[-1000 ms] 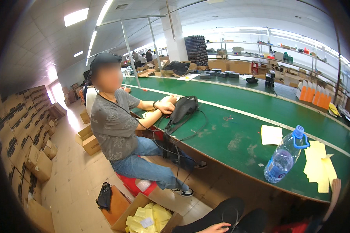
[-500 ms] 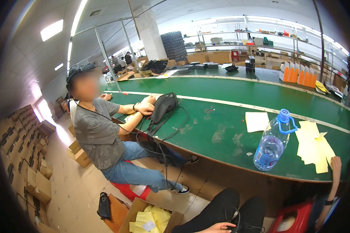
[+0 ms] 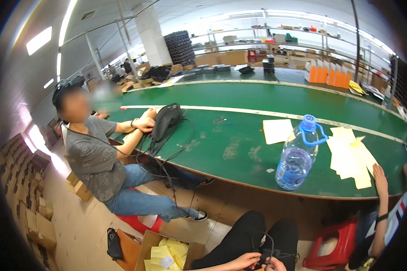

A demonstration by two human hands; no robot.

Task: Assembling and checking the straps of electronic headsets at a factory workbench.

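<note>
A small black device (image 3: 263, 254) on a cable lies in the wearer's lap at the lower edge, between both hands. The left hand (image 3: 245, 260) and right hand (image 3: 276, 264) pinch it from either side, left slightly nearer. The green table (image 3: 239, 149) lies beyond the knees.

On the green desk (image 3: 239, 149) ahead of us stands a clear water bottle (image 3: 297, 156) with a blue cap and handle, near the desk's near edge. Yellow paper sheets (image 3: 350, 156) lie just right of it, and a white sheet (image 3: 277, 131) lies beyond it. To the left we see a seated person in a grey shirt (image 3: 92, 156) leaning on the desk beside a black bag (image 3: 166, 121). A red stool (image 3: 332, 246) sits at the near right, an open cardboard box (image 3: 160, 253) of yellow sheets on the floor at near left. Orange cartons (image 3: 328, 74) line the far right.
</note>
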